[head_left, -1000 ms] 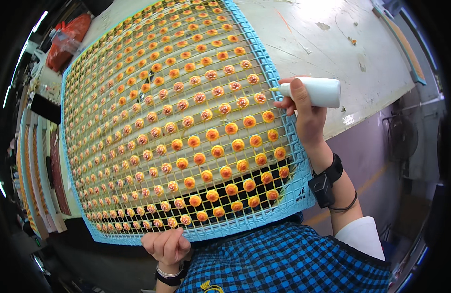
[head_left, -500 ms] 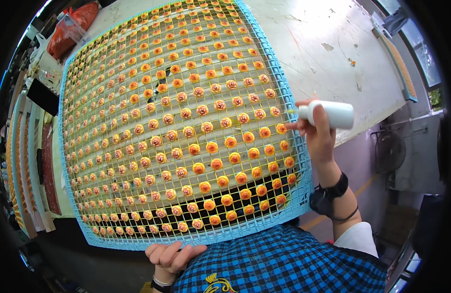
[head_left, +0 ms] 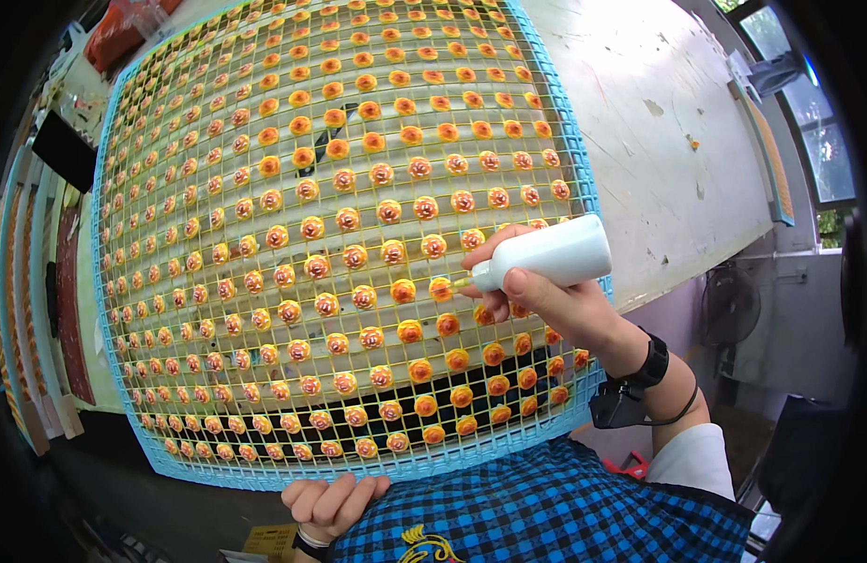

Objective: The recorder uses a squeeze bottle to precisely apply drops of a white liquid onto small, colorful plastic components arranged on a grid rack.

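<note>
A large blue-edged rack (head_left: 588, 202) with a yellow wire grid lies tilted before me, bearing rows of small rose-shaped pieces. Some roses, such as one orange rose (head_left: 409, 331), are plain orange; others, such as a pale-topped rose (head_left: 316, 266), carry pinkish-white marks at the centre. My right hand (head_left: 560, 310) is closed around a white squeeze bottle (head_left: 557, 251), held almost level over the grid. Its narrow tip points left, by an orange rose (head_left: 440, 289). Fingers of my left hand (head_left: 332, 504) curl over the rack's near edge; the thumb is hidden.
Under the rack stands a pale worktable (head_left: 673, 178), stained and reaching to the right. A black flat panel (head_left: 64, 150) and stacked racks (head_left: 16, 310) are at the left. A red bag (head_left: 124, 33) lies at the far left. A fan (head_left: 731, 298) stands at the right.
My right hand has moved left with the bottle, from the rack's right edge to over the roses. The left hand keeps its hold. The view has shifted slightly.
</note>
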`<state>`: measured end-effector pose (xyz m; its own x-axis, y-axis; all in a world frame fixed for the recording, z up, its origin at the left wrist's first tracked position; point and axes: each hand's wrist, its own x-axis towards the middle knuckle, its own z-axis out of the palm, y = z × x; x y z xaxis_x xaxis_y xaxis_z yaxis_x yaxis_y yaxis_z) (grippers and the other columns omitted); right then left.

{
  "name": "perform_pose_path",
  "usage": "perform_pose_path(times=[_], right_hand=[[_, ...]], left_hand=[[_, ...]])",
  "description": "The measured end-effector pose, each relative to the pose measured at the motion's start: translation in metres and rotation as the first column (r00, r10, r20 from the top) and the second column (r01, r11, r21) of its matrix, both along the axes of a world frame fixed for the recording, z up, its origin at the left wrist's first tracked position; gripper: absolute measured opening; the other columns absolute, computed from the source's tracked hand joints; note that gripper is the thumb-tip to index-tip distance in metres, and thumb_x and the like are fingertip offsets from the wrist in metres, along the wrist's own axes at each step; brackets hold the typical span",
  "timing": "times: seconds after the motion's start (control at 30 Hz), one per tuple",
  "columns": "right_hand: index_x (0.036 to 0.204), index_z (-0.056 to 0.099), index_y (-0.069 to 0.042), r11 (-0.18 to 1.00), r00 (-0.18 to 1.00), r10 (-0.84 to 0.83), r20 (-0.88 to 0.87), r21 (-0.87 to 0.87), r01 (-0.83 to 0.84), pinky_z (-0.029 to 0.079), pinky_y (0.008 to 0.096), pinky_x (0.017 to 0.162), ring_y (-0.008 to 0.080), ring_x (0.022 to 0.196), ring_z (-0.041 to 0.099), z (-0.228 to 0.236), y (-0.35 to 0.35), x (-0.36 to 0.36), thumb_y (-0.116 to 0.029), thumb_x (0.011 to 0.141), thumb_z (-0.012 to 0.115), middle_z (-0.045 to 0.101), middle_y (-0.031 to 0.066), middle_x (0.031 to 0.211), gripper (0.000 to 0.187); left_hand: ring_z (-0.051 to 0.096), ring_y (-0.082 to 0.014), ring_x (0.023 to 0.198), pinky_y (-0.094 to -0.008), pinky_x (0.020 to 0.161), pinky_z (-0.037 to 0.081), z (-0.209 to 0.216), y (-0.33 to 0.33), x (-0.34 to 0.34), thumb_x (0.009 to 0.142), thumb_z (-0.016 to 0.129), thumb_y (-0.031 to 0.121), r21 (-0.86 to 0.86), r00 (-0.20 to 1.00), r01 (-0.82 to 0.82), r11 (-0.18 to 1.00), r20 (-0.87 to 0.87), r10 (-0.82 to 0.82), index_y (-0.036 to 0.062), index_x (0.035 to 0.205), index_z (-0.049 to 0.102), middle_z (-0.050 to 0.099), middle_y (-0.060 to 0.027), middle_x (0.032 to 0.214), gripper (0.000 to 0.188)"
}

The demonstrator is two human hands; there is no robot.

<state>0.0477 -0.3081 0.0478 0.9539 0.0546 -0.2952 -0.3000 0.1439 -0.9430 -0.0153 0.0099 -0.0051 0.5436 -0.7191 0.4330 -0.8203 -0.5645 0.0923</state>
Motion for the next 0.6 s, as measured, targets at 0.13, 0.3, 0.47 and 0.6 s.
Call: perform_pose_path(times=[0.13, 0.3, 0.47, 0.6], right_hand=[[0.100, 0.052, 0.000, 0.990, 0.999, 0.031, 0.041, 0.138, -0.036, 0.047, 0.0209, 0.058, 0.0077, 0.071, 0.054, -0.006, 0.005, 0.003, -0.021, 0.081, 0.058, 0.057, 0.0046, 0.081, 0.029], [0.100, 0.053, 0.001, 0.992, 1.000, 0.004, -0.006, 0.126, -0.004, 0.047, 0.0207, 0.058, 0.0084, 0.072, 0.056, -0.012, 0.015, 0.007, -0.022, 0.081, 0.057, 0.058, 0.0047, 0.080, 0.030], [0.100, 0.053, 0.001, 0.974, 0.999, -0.038, -0.024, 0.224, 0.042, 0.047, 0.0209, 0.058, 0.0090, 0.071, 0.056, -0.015, 0.004, 0.004, -0.025, 0.081, 0.057, 0.058, 0.0045, 0.079, 0.032], [0.101, 0.053, 0.001, 0.983, 1.000, 0.000, -0.029, 0.183, 0.005, 0.047, 0.0211, 0.057, 0.0103, 0.073, 0.058, -0.017, 0.009, 0.004, -0.026, 0.082, 0.056, 0.058, 0.0048, 0.079, 0.033]], left_hand=[[0.034, -0.0090, 0.085, -0.0234, 0.070, 0.030, -0.003, 0.002, -0.002, 0.076, 0.060, 0.040, -0.011, 1.000, -0.024, 1.000, 0.012, 0.025, 0.0275, 0.090, 0.056, 0.044, 0.0107, 0.090, 0.019], [0.035, -0.0084, 0.084, -0.0230, 0.070, 0.031, -0.004, 0.002, -0.001, 0.078, 0.057, 0.039, -0.018, 0.999, -0.039, 0.999, 0.028, 0.039, 0.0276, 0.089, 0.056, 0.044, 0.0114, 0.089, 0.016], [0.035, -0.0077, 0.083, -0.0226, 0.070, 0.031, -0.004, -0.001, 0.000, 0.078, 0.057, 0.038, -0.024, 0.998, -0.062, 0.998, 0.028, 0.062, 0.0276, 0.087, 0.056, 0.044, 0.0121, 0.087, 0.014], [0.035, -0.0075, 0.083, -0.0223, 0.070, 0.031, -0.003, -0.001, 0.001, 0.077, 0.057, 0.038, -0.015, 0.998, -0.058, 0.998, 0.038, 0.059, 0.0276, 0.086, 0.056, 0.044, 0.0122, 0.087, 0.013]])
